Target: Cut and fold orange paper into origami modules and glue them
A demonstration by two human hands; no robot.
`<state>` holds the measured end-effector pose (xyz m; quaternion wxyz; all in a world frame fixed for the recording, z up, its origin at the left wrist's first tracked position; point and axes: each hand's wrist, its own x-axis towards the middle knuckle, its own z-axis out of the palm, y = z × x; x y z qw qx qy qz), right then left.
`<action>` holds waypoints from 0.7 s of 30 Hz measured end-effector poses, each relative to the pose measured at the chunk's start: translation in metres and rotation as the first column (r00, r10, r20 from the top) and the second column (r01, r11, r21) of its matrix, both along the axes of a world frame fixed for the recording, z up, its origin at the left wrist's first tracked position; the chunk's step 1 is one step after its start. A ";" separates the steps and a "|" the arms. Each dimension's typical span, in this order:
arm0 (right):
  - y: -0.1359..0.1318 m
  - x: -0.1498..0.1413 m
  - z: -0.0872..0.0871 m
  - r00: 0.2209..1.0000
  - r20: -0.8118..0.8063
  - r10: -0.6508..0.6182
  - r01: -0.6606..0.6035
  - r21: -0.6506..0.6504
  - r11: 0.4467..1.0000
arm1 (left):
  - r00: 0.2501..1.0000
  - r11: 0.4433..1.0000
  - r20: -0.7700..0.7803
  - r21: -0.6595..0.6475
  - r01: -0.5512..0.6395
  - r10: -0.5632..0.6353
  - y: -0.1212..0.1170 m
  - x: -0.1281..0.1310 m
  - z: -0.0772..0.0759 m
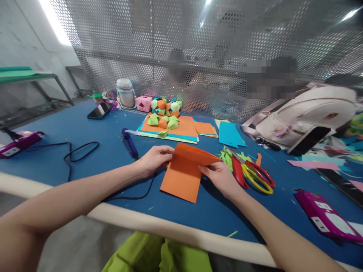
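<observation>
An orange sheet (182,183) is held by both hands just in front of the paper stack (187,126), on its near side; its upper part is bent over and slanted out to the right. The sheet's left edge is pinched by the left hand (153,159), with thumb and fingers nearly together. Its right side is gripped by the right hand (219,175), the thumb laid on top; how far the fingers beneath are curled cannot be told, as they are mostly hidden. Green folded pieces (173,122) are set on the stack, and multicoloured paper balls (159,107) are lined up at its back edge. A blue glue gun (129,146) is laid just left of the stack, and a blue sheet (230,134) is placed to its right. In front and to the right of the stack, scissors (244,166) are laid beside green scraps (226,156).
</observation>
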<state>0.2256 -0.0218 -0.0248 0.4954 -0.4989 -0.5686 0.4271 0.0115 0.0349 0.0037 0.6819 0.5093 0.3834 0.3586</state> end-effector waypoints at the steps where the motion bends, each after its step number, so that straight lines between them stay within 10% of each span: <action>1: 0.000 0.001 0.001 0.999 0.028 0.015 -0.015 0.004 1.000 | 1.000 1.000 0.000 -0.004 -0.004 0.004 0.000 0.000 0.001; 11: -0.003 0.002 0.012 0.971 0.223 0.081 -0.109 0.116 0.987 | 1.000 1.000 -0.029 -0.006 0.004 -0.004 0.000 -0.002 0.000; 17: -0.002 0.004 0.008 0.994 -0.062 0.090 -0.093 -0.041 0.995 | 0.979 0.982 -0.197 0.191 -0.006 0.044 -0.004 0.000 0.003; 21: -0.002 -0.003 0.009 0.995 0.099 -0.013 0.026 -0.135 0.991 | 0.978 0.975 -0.209 0.220 0.024 0.023 -0.004 0.001 0.004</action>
